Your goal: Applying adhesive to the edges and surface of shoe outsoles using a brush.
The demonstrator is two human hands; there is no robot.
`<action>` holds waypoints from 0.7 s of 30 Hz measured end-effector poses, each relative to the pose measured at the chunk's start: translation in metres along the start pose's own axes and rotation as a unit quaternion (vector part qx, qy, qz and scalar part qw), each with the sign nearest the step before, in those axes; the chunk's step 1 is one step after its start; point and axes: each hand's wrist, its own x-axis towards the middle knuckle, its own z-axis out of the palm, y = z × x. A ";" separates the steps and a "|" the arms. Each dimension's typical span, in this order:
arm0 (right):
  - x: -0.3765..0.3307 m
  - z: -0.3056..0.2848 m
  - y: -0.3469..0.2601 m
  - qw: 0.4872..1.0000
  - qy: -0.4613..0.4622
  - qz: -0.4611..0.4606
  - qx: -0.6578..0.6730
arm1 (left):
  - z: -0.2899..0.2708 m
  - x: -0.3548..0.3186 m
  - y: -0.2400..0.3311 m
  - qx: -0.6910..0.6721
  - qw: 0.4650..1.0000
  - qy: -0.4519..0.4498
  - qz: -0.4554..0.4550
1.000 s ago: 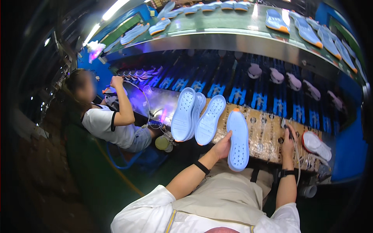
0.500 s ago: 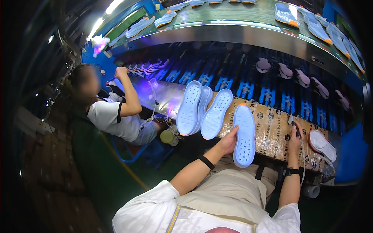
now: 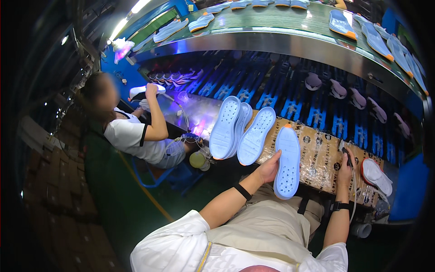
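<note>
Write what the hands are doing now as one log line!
left hand: holds blue sole; right hand: holds dark-handled tool; left of sole: other soles; right of tool: white shoe part

Since a second ago: top of the blue sole (image 3: 287,165) in my left hand (image 3: 269,169) swung slightly right. Co-worker's raised hand (image 3: 152,89) dropped; white shoe part (image 3: 137,91) now shows there.
</note>
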 end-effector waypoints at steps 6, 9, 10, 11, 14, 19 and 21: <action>0.002 0.002 0.011 0.998 0.023 -0.050 -0.027 | 0.000 0.000 0.000 -0.007 1.000 0.005 -0.004; 0.003 0.002 0.011 0.999 0.018 -0.038 -0.030 | 0.006 -0.001 0.002 -0.001 1.000 0.014 -0.002; 0.003 0.002 0.011 0.998 0.020 -0.048 -0.034 | 0.008 -0.001 0.003 0.004 1.000 0.014 -0.002; 0.003 0.001 0.011 0.997 0.022 -0.057 -0.038 | 0.010 -0.002 0.004 0.004 1.000 0.013 -0.003; 0.001 0.004 0.001 0.999 0.025 -0.026 -0.013 | 0.011 -0.003 0.005 0.012 1.000 0.001 0.002; 0.001 0.002 -0.004 0.999 0.018 -0.019 -0.018 | 0.010 -0.004 0.004 0.004 1.000 0.005 -0.001; 0.001 0.002 -0.003 0.999 0.021 -0.026 -0.017 | 0.011 -0.004 0.004 0.010 1.000 0.006 -0.001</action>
